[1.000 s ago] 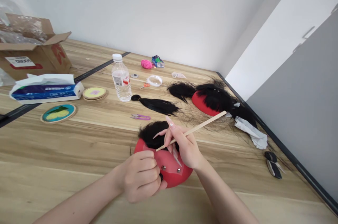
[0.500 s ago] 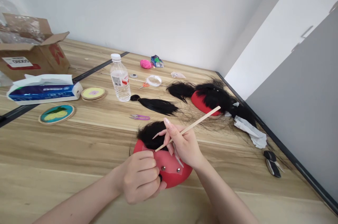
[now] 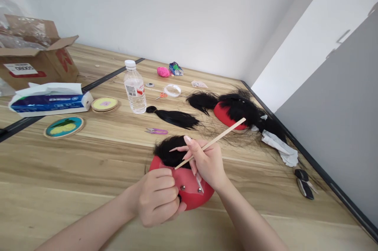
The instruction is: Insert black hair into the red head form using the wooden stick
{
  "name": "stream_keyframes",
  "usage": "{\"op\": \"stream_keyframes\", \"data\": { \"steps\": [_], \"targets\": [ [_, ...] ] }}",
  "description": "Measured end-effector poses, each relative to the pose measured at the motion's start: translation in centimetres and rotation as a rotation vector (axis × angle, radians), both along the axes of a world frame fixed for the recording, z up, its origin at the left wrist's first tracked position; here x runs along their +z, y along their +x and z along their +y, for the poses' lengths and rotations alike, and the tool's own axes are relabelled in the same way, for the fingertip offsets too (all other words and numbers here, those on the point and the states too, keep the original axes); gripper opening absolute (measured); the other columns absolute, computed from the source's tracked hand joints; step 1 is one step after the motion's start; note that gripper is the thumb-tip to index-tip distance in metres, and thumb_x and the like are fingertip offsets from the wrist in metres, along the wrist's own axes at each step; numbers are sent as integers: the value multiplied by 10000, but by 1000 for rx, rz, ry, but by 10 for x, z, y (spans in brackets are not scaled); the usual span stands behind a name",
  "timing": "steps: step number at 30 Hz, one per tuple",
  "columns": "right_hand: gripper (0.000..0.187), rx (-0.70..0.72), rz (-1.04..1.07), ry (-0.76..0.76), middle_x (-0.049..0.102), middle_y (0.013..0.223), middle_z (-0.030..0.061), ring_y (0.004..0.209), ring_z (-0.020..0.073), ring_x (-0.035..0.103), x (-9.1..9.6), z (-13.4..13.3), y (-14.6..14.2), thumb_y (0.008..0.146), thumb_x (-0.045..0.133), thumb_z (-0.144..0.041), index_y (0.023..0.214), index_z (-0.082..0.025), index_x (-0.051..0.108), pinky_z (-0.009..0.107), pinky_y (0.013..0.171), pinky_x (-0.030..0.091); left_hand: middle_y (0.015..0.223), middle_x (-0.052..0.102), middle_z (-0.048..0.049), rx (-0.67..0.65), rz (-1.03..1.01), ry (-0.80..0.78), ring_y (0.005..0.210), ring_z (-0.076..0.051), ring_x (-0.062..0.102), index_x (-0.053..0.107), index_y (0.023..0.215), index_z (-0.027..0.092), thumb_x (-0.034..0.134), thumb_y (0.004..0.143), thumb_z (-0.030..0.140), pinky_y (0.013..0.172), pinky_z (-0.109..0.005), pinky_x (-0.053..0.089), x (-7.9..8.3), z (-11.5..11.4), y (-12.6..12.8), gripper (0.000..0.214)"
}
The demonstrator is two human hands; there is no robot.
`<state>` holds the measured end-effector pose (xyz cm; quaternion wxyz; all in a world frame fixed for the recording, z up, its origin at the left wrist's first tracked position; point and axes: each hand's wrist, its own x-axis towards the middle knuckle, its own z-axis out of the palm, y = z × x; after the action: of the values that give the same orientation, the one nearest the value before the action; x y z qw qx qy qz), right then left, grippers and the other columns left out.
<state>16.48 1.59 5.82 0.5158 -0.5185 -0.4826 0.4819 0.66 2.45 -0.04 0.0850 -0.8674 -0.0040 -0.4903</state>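
Observation:
My right hand (image 3: 205, 162) pinches a slim pale wooden stick (image 3: 226, 132), whose thin lower end meets the sheer mesh near my left fingertips. The stick slants up to the right. My left hand (image 3: 158, 196) is curled closed against the left side of a red dome-shaped form (image 3: 195, 203); what its fingers pinch, if anything, is hidden. Pinkish mesh (image 3: 189, 178) lies over the form, with round silver pins (image 3: 182, 188) in it. A patch of black hair (image 3: 169, 150) covers the far side, partly behind my right hand. A small black bit shows beside my left fingers.
Beyond my hands lie purple thread snips (image 3: 156, 131), a black hair bundle (image 3: 177, 118) and a water bottle (image 3: 135, 89). A second red form with black hair (image 3: 227, 115) is at right, near a crumpled tissue (image 3: 280, 148). A tissue pack (image 3: 50, 103) and cardboard box (image 3: 63, 66) stand left.
The stick has tipped slightly, its upper end a little lower and left. My right thumb and fingers have shifted slightly downward. My left hand stays almost in place.

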Motion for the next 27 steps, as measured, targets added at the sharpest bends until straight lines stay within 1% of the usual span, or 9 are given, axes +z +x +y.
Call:
{"op": "stream_keyframes", "data": {
  "steps": [5, 11, 13, 15, 17, 19, 21, 24, 27],
  "targets": [
    [561, -52, -38, 23, 424, 270, -50, 223, 92, 394, -3, 1, -2, 783, 659, -668, 460, -222, 551, 263, 370, 454, 544, 481, 41, 0, -12, 6, 523, -107, 417, 440, 564, 178, 700, 775, 115, 514, -259, 410, 0, 0, 1, 341],
    [575, -102, -63, 7, 438, 269, -35, 225, 97, 394, -6, 1, -3, 773, 665, -677, 447, -221, 539, 248, 312, 371, 547, 486, 43, 6, 4, 20, 522, -106, 416, 437, 565, 181, 727, 763, 137, 512, -258, 417, 1, 0, 0, 354],
    [583, -104, -64, 14, 432, 267, -35, 227, 99, 396, -6, 2, -3, 773, 657, -686, 442, -221, 540, 251, 314, 374, 546, 485, 42, 9, -4, 21, 522, -107, 419, 440, 568, 183, 720, 767, 139, 512, -259, 422, 0, 0, 0, 346],
    [588, -95, -46, 41, 425, 267, -40, 232, 97, 400, -5, 2, -3, 782, 647, -686, 437, -222, 542, 272, 384, 468, 547, 481, 41, 10, -9, 19, 523, -106, 424, 440, 570, 183, 715, 766, 136, 515, -259, 427, 0, 0, 0, 341],
    [587, -87, -16, 71, 413, 264, -51, 236, 89, 400, -5, 3, -2, 795, 644, -672, 429, -224, 544, 312, 541, 572, 551, 472, 40, 11, -9, 19, 524, -104, 424, 445, 574, 181, 722, 760, 136, 521, -258, 428, -1, 0, 0, 337],
    [579, -78, 13, 85, 406, 259, -61, 239, 81, 401, -4, 4, -2, 814, 642, -645, 426, -226, 547, 344, 695, 606, 555, 462, 41, 13, -6, 23, 525, -101, 418, 451, 579, 180, 729, 758, 141, 523, -256, 425, -1, 0, 0, 334],
    [578, -65, 38, 86, 401, 252, -67, 238, 73, 398, -3, 4, -1, 837, 634, -618, 421, -227, 542, 354, 770, 605, 557, 455, 42, 16, -3, 23, 525, -101, 413, 453, 581, 181, 727, 761, 142, 522, -254, 426, -1, 0, 0, 330],
    [588, -32, 82, 69, 405, 253, -72, 223, 60, 380, -1, 5, 1, 860, 615, -604, 419, -222, 539, 343, 758, 606, 553, 461, 38, 6, -7, 9, 521, -104, 408, 467, 587, 181, 683, 775, 116, 517, -253, 435, 1, 0, 0, 294],
    [578, 14, 127, 57, 445, 274, -65, 215, 60, 397, 0, 7, 5, 870, 601, -603, 450, -207, 574, 314, 668, 597, 544, 490, 19, -16, -33, -49, 525, -115, 410, 493, 604, 174, 578, 808, 80, 524, -267, 461, 5, 0, 1, 241]
  ]
}}
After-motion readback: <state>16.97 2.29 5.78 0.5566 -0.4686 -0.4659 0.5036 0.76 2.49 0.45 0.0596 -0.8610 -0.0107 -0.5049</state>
